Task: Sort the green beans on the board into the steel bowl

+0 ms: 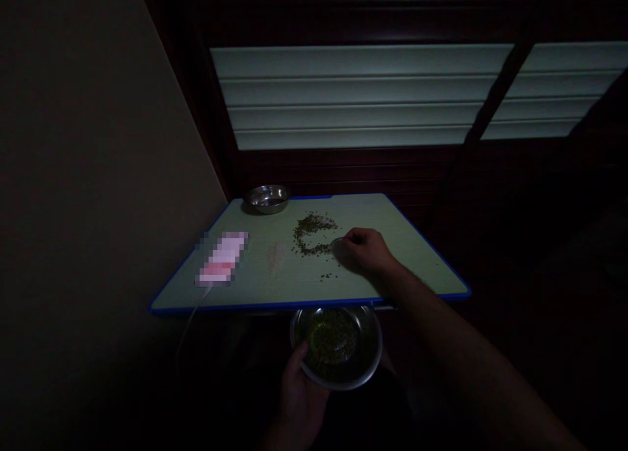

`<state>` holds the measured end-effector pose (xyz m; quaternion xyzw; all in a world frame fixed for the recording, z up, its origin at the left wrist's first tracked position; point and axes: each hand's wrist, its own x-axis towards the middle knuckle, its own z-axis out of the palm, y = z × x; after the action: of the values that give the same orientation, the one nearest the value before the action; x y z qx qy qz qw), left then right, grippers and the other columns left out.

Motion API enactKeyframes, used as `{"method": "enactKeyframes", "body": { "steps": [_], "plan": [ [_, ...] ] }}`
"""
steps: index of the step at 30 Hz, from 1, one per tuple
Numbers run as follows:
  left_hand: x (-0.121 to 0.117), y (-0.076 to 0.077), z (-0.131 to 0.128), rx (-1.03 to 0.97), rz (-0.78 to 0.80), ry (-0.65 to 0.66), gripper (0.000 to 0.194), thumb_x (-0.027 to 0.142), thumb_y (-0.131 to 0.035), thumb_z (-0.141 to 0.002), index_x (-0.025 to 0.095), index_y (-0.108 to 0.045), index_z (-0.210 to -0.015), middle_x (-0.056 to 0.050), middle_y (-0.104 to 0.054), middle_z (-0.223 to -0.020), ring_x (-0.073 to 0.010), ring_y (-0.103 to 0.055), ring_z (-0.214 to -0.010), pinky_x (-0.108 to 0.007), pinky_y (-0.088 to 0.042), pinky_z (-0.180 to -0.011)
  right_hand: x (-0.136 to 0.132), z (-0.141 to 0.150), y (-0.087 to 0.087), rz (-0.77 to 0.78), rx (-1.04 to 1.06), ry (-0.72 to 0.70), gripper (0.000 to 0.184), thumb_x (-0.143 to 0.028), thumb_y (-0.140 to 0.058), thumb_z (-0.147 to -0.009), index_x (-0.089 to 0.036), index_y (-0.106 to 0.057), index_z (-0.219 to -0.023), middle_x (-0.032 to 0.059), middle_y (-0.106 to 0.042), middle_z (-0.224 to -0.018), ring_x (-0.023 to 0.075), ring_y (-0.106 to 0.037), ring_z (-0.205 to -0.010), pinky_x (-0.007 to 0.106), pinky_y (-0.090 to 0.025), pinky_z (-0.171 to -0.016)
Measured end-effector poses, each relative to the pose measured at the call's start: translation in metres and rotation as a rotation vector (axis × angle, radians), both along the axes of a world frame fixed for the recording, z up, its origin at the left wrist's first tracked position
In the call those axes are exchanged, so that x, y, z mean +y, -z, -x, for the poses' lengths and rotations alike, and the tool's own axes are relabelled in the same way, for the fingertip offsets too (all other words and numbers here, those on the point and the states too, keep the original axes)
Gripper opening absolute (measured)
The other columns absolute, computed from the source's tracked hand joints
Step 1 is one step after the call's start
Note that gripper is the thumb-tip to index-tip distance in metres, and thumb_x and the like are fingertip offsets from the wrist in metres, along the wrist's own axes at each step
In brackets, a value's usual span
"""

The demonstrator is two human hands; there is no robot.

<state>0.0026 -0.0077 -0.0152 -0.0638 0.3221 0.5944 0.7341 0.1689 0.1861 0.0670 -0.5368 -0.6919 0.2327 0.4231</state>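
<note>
My left hand (300, 389) grips a steel bowl (377, 349) by its near left side, thumb over the rim. Small green grains that look like mung beans (332, 336) cover the bowl's bottom. Just below the table's front edge, the bowl is tilted slightly toward me. My right hand (367, 247) is closed in a pinch over the tabletop, on a small, pale, rounded spoon-like thing (337, 243); its exact kind is too dark to tell. It touches or nearly touches the right end of a curved scatter of green beans (309, 228). A few loose beans (328, 277) lie nearer me.
The pale table (417, 268) has a blue edge. Another steel bowl (267, 200) stands at its back left corner. A lit phone (223, 258) with a cable lies at the left, and a patch of whitish grains (275, 258) lies in the middle. A slatted door (358, 97) rises behind.
</note>
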Motion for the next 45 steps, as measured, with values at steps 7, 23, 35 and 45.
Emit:
{"method": "enactKeyframes", "body": {
  "steps": [7, 23, 35, 45],
  "plan": [
    [0.000, -0.003, -0.001, 0.021, 0.032, -0.005, 0.032, 0.022, -0.053, -0.089, 0.020, -0.070, -0.115, -0.007, -0.079, -0.095, -0.0248, -0.071, -0.097, -0.046, -0.048, -0.100, 0.000, 0.001, -0.001, 0.019, 0.012, -0.038, 0.016, -0.029, -0.058, -0.073, -0.016, -0.065, -0.068, 0.0026, -0.064, -0.065, 0.0151, -0.055, -0.062, 0.027, -0.042, -0.061],
    [0.002, -0.004, -0.001, 0.031, 0.040, -0.006, 0.027, 0.022, -0.051, -0.090, 0.017, -0.073, -0.106, -0.008, -0.079, -0.096, -0.0250, -0.071, -0.099, -0.045, -0.049, -0.098, 0.002, 0.003, 0.002, 0.011, 0.025, -0.107, 0.017, -0.031, -0.060, -0.075, -0.016, -0.067, -0.072, 0.0039, -0.067, -0.069, 0.0155, -0.057, -0.066, 0.029, -0.043, -0.064],
    [0.001, -0.001, -0.001, 0.067, 0.048, 0.011, 0.029, 0.022, -0.055, -0.088, 0.015, -0.070, -0.112, -0.010, -0.078, -0.098, -0.0262, -0.071, -0.098, -0.047, -0.049, -0.099, 0.001, 0.005, 0.001, 0.086, 0.065, -0.176, 0.014, -0.029, -0.063, -0.074, -0.016, -0.069, -0.072, 0.0040, -0.067, -0.069, 0.0154, -0.057, -0.066, 0.030, -0.044, -0.066],
    [0.000, -0.011, -0.003, 0.061, 0.076, -0.016, 0.032, 0.022, -0.053, -0.090, 0.015, -0.066, -0.118, -0.008, -0.079, -0.093, -0.0254, -0.071, -0.098, -0.046, -0.049, -0.099, 0.000, 0.005, -0.002, 0.080, 0.022, -0.134, 0.016, -0.030, -0.063, -0.074, -0.015, -0.068, -0.071, 0.0039, -0.066, -0.068, 0.0151, -0.055, -0.064, 0.029, -0.042, -0.064]
  ]
}}
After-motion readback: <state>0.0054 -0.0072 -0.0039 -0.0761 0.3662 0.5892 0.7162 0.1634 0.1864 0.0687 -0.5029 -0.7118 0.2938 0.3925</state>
